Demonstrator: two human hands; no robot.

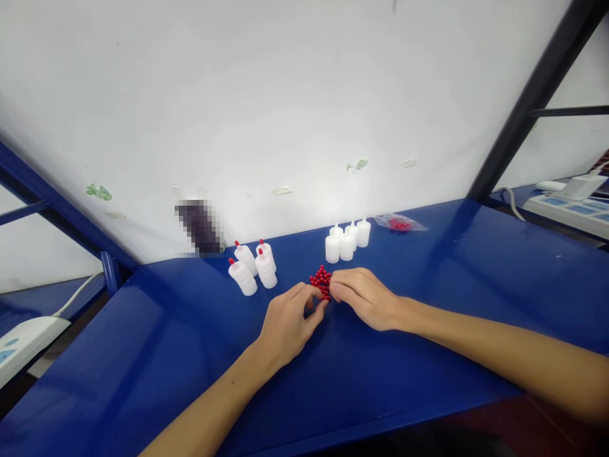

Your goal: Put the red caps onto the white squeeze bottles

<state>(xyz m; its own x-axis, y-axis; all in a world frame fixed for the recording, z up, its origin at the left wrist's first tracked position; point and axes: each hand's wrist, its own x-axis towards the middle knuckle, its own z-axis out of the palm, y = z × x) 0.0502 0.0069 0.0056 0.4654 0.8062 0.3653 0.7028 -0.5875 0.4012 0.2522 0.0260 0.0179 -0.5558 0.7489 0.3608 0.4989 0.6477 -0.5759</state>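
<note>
A cluster of small red caps [320,277] lies on the blue table between my hands. My left hand [289,320] is at the near left edge of the pile, thumb and index finger apart and curved around its side. Over the right side of the pile, my right hand [364,295] has its fingers curled together; whatever is at their tips is hidden. Several white bottles [265,270] with red caps on their tips stand to the left. Behind the pile on the right is a group of white bottles [332,249] with bare white nozzles.
A clear plastic bag [401,223] holding red pieces lies at the back right, by the white wall [295,95]. The blue table [428,381] ends close to me. Power strips [571,209] sit beyond the frame posts. A pixelated dark patch [200,227] shows at the back left.
</note>
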